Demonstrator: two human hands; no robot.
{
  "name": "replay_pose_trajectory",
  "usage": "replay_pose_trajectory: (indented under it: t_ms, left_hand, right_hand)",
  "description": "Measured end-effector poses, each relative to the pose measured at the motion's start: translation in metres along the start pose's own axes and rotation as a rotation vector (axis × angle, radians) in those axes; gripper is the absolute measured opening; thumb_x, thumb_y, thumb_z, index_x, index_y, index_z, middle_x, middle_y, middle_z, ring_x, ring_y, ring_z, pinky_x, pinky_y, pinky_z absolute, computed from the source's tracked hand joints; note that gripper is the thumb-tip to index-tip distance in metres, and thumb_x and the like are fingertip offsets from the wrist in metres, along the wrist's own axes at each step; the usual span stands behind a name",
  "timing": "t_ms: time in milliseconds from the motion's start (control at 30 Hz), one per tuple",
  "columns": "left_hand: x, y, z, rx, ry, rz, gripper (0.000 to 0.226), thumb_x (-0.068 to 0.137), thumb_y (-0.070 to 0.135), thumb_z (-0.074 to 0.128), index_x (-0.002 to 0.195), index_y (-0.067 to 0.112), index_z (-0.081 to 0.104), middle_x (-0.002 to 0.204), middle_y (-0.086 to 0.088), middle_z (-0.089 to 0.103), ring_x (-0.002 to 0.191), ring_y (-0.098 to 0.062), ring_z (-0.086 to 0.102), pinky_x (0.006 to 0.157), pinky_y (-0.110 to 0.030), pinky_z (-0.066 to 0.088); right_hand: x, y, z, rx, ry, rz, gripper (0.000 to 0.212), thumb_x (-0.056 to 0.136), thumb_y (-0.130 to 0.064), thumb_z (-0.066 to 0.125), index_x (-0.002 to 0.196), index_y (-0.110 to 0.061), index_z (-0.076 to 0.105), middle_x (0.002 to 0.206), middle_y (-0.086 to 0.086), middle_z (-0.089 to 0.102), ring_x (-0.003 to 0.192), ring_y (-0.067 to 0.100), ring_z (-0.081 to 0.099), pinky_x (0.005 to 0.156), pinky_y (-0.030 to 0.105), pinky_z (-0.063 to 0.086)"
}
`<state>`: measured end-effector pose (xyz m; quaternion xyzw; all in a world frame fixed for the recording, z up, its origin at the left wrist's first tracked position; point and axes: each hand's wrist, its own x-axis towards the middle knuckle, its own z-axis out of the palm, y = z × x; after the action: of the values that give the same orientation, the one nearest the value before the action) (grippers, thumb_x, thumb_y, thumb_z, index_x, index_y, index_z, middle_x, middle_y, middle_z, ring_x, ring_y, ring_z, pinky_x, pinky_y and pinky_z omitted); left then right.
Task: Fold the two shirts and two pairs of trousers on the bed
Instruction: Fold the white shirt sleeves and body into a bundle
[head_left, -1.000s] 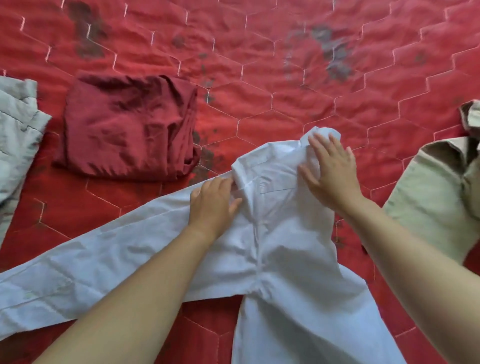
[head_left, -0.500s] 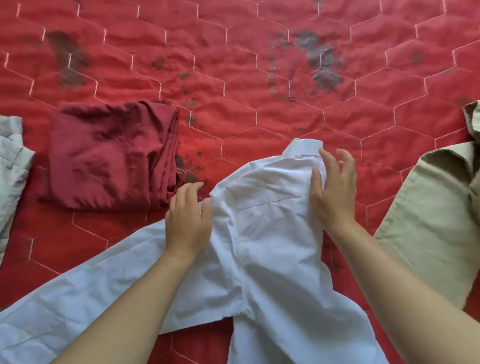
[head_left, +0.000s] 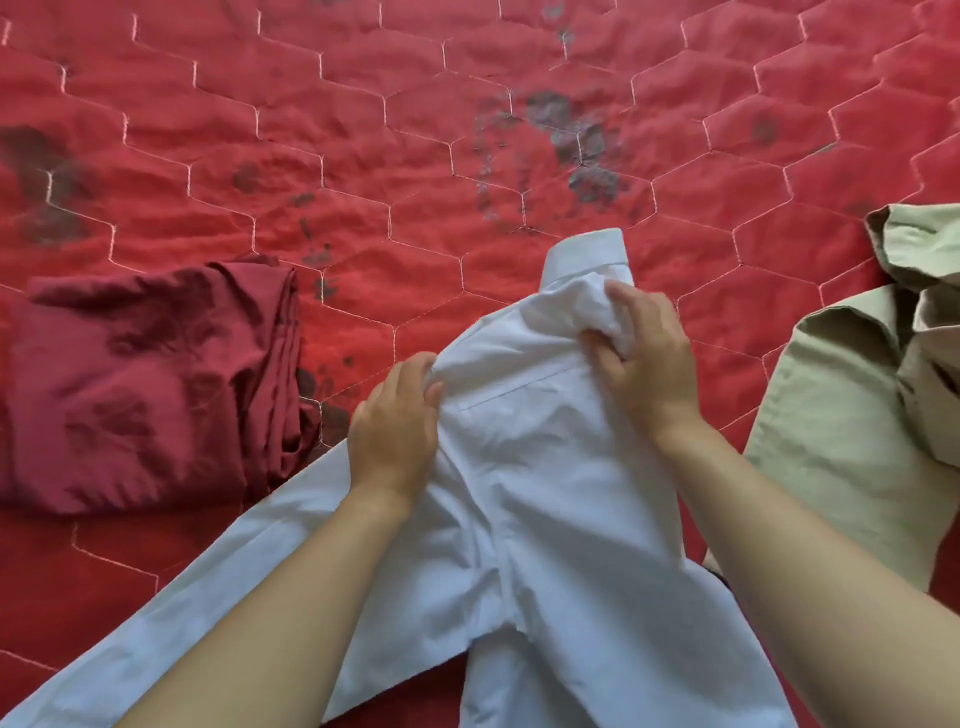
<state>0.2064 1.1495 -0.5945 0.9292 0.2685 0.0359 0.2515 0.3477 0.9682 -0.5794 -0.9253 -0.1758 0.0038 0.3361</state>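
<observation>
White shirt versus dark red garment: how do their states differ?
The white shirt lies unfolded, sleeve stretched out; the dark red garment is a folded stack. The left hand and right hand grip the white shirt; neither touches the dark red garment. Both garments lie on the red quilt.

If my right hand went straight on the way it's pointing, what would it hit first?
Likely the collar of the white shirt that the right hand grips; beyond it, bare red quilt.
</observation>
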Motion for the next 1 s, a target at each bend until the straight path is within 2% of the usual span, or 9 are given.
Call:
replay_pose_trajectory:
  t_ms: [67,167,267,400,467,633,800,900,1000]
  left_hand:
    - [0.01,0.006,0.005,0.126,0.053,-0.063,0.042,0.094,0.027,0.048,0.135,0.017,0.044,0.131,-0.006,0.049,0.119,-0.03,0.044,0.093,-0.048,0.031]
    - [-0.007,0.019,0.014,0.138,0.08,0.096,0.049,0.09,0.035,0.043,0.138,0.021,0.042,0.142,-0.005,0.041,0.131,-0.025,0.031,0.102,-0.05,0.023]
    - [-0.044,0.024,0.029,0.222,-0.081,0.281,0.056,0.087,0.046,0.034,0.14,0.028,0.038,0.149,-0.004,0.036,0.136,-0.025,0.034,0.106,-0.047,0.018]
    - [-0.051,0.002,0.045,0.361,-0.335,0.272,0.064,0.091,0.056,0.035,0.143,0.038,0.002,0.153,0.006,-0.01,0.145,-0.021,0.003,0.113,-0.048,0.002]
    - [-0.044,0.003,0.047,0.362,-0.351,0.24,0.063,0.092,0.055,0.029,0.14,0.041,-0.008,0.154,0.008,-0.016,0.145,-0.018,-0.005,0.113,-0.049,-0.003]
    - [-0.089,0.04,0.025,0.278,-0.238,0.276,0.059,0.093,0.047,0.038,0.147,0.033,0.018,0.157,0.002,0.014,0.144,-0.022,0.015,0.11,-0.057,0.011]
    - [-0.19,0.061,0.011,0.151,-0.199,0.216,0.046,0.081,0.027,0.066,0.124,0.016,0.053,0.131,-0.006,0.051,0.116,-0.026,0.051,0.089,-0.047,0.044]
    - [-0.231,0.048,0.01,0.065,-0.283,0.098,0.028,0.084,0.027,0.063,0.107,0.012,0.056,0.107,-0.003,0.054,0.097,-0.024,0.057,0.075,-0.036,0.047]
    - [-0.262,0.03,0.013,0.13,-0.35,0.073,0.027,0.086,0.033,0.06,0.106,0.016,0.056,0.102,0.001,0.054,0.094,-0.02,0.055,0.068,-0.029,0.04]
  right_hand:
    - [0.013,-0.002,0.004,-0.124,-0.105,0.042,0.055,0.084,-0.024,0.065,0.134,-0.015,0.045,0.122,0.014,0.046,0.107,0.029,0.048,0.084,0.038,0.04]
    - [-0.008,-0.002,0.002,-0.239,-0.103,0.056,0.056,0.09,-0.039,0.053,0.14,-0.021,0.035,0.144,0.006,0.032,0.129,0.026,0.032,0.097,0.043,0.028]
    - [-0.071,-0.006,-0.006,-0.23,-0.131,-0.055,0.051,0.088,-0.038,0.045,0.136,-0.021,0.041,0.144,0.003,0.037,0.132,0.02,0.031,0.097,0.041,0.024]
    - [-0.125,0.021,-0.015,-0.343,-0.463,0.041,0.052,0.095,-0.042,0.037,0.145,-0.03,0.026,0.157,-0.008,0.008,0.143,0.012,0.008,0.111,0.045,0.01]
    - [-0.131,0.032,-0.032,-0.205,-0.377,0.102,0.052,0.094,-0.042,0.036,0.144,-0.027,0.029,0.156,-0.007,0.015,0.143,0.015,0.014,0.11,0.044,0.016]
    - [-0.186,0.045,-0.075,-0.072,-0.249,0.152,0.045,0.089,-0.03,0.052,0.131,-0.012,0.049,0.139,0.006,0.043,0.129,0.023,0.041,0.102,0.045,0.037]
    - [-0.259,0.053,-0.1,-0.098,-0.259,0.176,0.039,0.078,-0.011,0.072,0.115,-0.01,0.061,0.12,0.009,0.054,0.11,0.029,0.053,0.088,0.049,0.046]
    - [-0.293,0.057,-0.106,-0.07,-0.267,0.143,0.033,0.078,-0.019,0.071,0.107,-0.009,0.063,0.109,0.009,0.056,0.097,0.03,0.058,0.081,0.047,0.05]
    - [-0.333,0.063,-0.106,-0.161,-0.377,0.164,0.043,0.078,-0.038,0.071,0.113,-0.014,0.062,0.121,0.008,0.056,0.111,0.03,0.055,0.088,0.045,0.045]
